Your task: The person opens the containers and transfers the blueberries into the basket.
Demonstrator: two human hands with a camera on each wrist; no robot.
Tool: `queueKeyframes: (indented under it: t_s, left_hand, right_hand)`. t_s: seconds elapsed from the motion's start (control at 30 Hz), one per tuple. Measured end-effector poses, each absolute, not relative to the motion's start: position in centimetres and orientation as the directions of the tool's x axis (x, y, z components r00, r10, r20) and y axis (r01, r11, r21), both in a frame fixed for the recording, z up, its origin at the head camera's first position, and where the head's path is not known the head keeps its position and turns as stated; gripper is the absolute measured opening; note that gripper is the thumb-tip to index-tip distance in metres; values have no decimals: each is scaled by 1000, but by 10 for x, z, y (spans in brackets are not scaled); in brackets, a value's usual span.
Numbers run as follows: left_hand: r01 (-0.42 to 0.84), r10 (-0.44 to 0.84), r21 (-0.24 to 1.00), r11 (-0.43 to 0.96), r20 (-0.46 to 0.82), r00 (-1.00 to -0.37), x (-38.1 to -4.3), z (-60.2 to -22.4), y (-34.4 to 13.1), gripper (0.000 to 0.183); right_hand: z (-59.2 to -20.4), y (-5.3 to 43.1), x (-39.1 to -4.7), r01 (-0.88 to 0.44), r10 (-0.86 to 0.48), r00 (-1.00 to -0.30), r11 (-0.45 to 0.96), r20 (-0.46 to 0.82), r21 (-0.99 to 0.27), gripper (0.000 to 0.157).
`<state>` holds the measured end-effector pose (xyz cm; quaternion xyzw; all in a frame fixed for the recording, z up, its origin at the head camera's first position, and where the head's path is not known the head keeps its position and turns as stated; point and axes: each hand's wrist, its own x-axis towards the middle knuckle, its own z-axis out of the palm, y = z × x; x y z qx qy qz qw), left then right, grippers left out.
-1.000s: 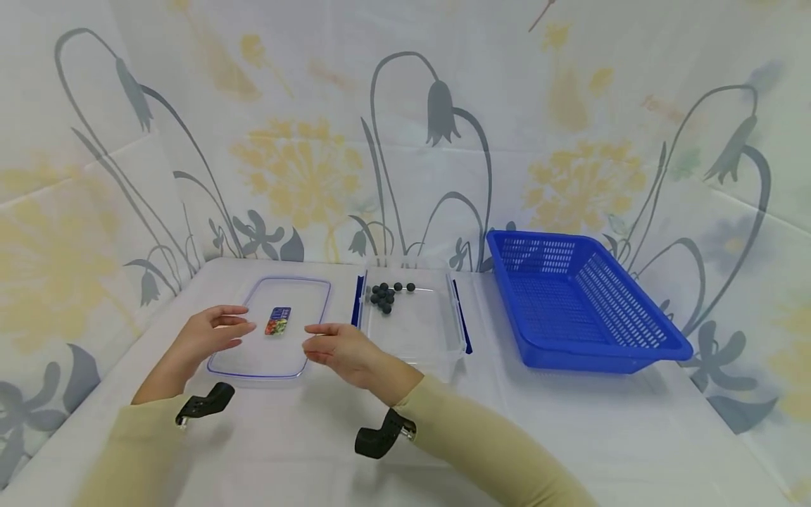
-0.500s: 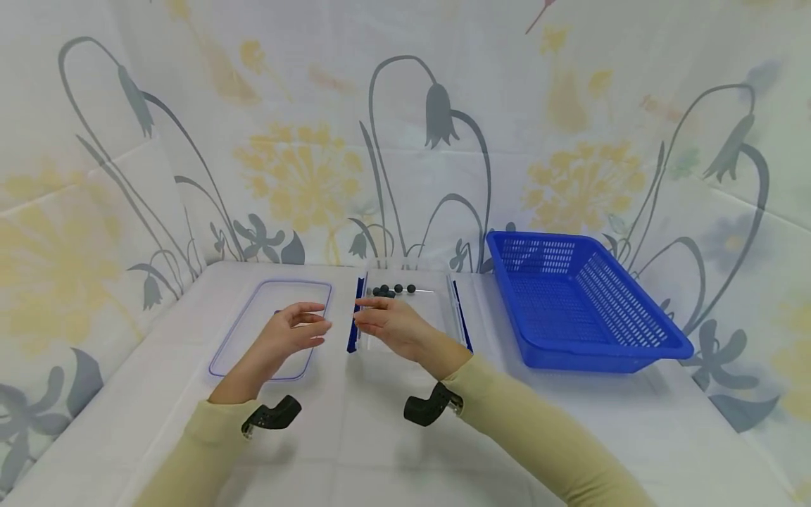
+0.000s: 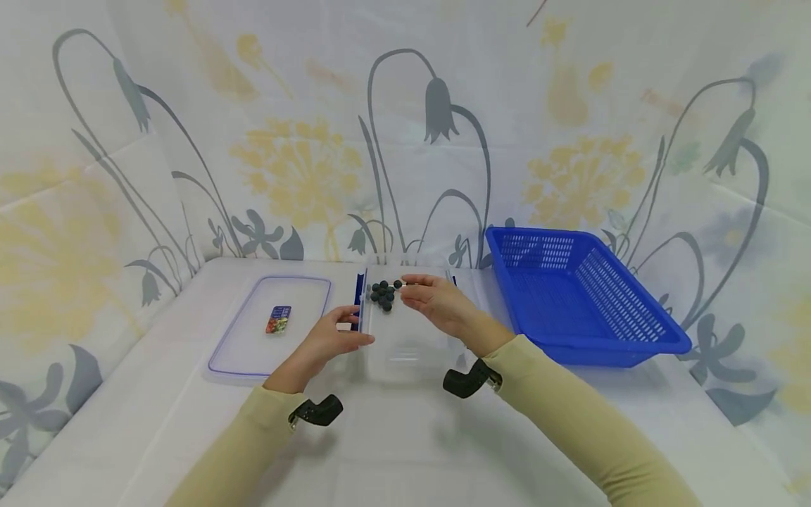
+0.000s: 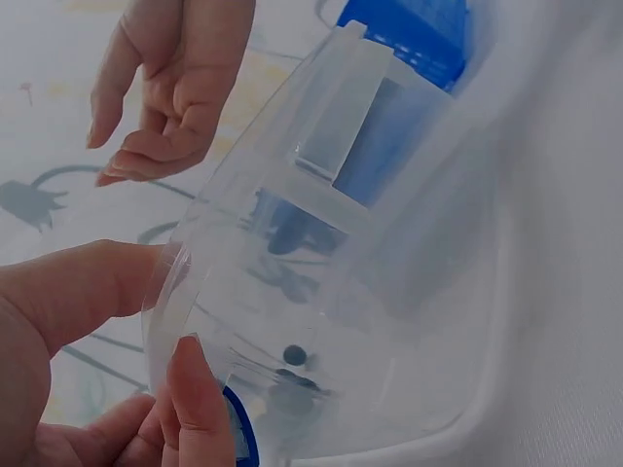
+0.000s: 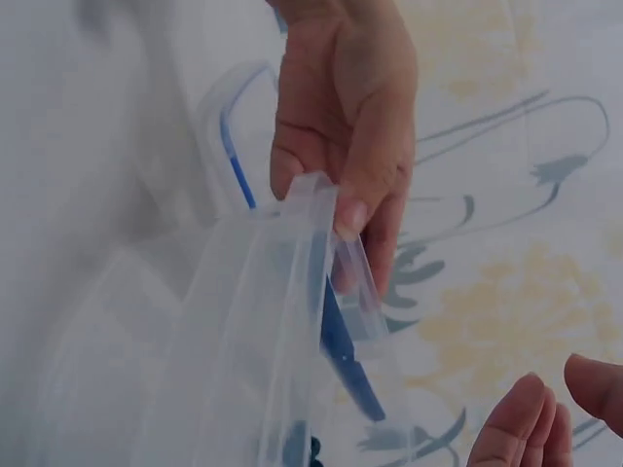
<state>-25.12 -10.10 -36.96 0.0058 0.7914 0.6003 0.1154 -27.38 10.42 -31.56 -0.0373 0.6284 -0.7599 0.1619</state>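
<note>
My left hand [image 3: 324, 343] is at the left side of a clear plastic container [image 3: 405, 352]. It holds the container's rim [image 5: 311, 199], with the thumb on one side of the wall and the fingers on the other. Several small dark round berry-like balls [image 3: 382, 294] lie inside, toward the far left corner. Above the container's right half hovers my right hand [image 3: 440, 303], fingers loosely bent and thumb apart, holding nothing visible. In the left wrist view, air shows between that right hand [image 4: 175, 107] and the rim. Blue clip flaps [image 3: 358, 296] hang on the container's sides.
Left of the container lies a clear lid with a blue-violet edge [image 3: 236, 325], bearing a small colourful label [image 3: 279, 320]. A blue perforated basket [image 3: 602, 345] stands to the right. White cloth [image 3: 405, 436] covers the table, and a patterned curtain [image 3: 266, 84] hangs behind.
Both hands have moved rightward from over the lid to the container. The left now holds its left rim, and the right has passed over the dark balls to the right half.
</note>
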Motion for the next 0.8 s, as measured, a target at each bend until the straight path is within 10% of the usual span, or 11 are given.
queueKeyframes:
  t_s: [0.8]
  left_hand:
    - [-126,227,966,224,-177,-958,-236,-373,-83,79]
  right_hand:
    - [-337,112,-340,119,-167,-978,26,-122,-993,44]
